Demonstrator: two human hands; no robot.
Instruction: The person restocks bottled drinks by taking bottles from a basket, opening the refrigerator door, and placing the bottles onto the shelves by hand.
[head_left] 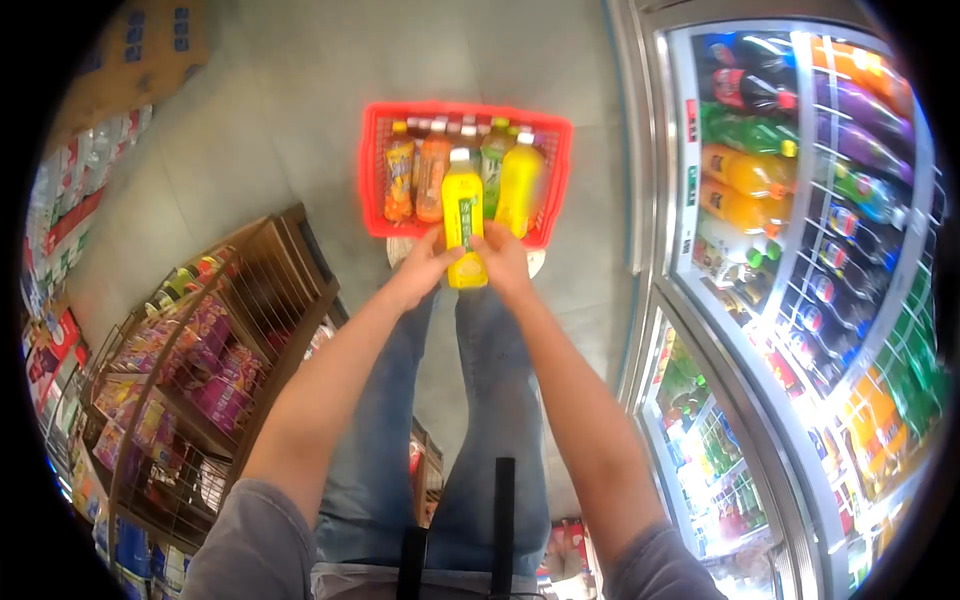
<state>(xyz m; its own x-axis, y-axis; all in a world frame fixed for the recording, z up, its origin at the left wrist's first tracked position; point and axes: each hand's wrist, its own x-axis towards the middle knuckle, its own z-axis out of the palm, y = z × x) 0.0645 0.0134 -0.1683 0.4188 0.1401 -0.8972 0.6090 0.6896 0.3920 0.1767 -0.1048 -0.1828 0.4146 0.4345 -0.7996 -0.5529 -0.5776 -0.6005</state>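
Both my hands hold one yellow drink bottle (463, 215) with a white cap, its cap end pointing away from me. My left hand (425, 268) grips its left side, and my right hand (503, 260) has the right side near the base. Just beyond and below it, a red shopping basket (368, 170) sits on the floor by my feet. Inside stand several bottles: an orange-labelled bottle (399, 175), an orange drink bottle (433, 172), a green-labelled bottle (494, 160) and another yellow bottle (519, 185). More caps show behind them, partly hidden.
On the right, a lit drinks cooler (640, 150) holds rows of bottles behind its door frames. At left stands a wire rack (215, 350) with purple snack packs. A cardboard box (130, 60) is at the upper left. Grey tiled floor (300, 120) surrounds the basket.
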